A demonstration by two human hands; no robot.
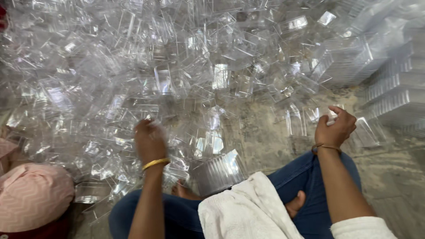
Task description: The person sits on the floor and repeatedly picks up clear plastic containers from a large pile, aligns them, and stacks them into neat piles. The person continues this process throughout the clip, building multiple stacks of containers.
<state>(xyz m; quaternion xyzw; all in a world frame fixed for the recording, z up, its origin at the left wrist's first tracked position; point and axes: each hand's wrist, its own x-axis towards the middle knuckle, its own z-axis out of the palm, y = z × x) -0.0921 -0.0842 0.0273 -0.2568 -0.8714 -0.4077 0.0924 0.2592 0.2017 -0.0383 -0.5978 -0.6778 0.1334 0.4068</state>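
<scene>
Sitting on the floor (265, 146) with legs crossed in blue jeans (310, 177), a person reaches two hands into a huge pile of clear plastic boxes (155, 66). There are far too many boxes to count; they are loose and jumbled and cover most of the floor ahead. The left hand (149, 140) is down in the near edge of the pile, fingers curled around clear plastic, though it is blurry and hard to tell just what it pinches. A yellow bangle (155, 163) is on that wrist. The right hand (335, 128) is lifted a little, fingers bent in, touching a clear box (305, 120) at the pile's edge. One neat stack of boxes (219, 172) lies between the hands, near the knees. More neat stacks (398, 88) sit at the far right. A white cloth (248, 212) lies on the lap. A pink cloth (33, 194) is at the left.
</scene>
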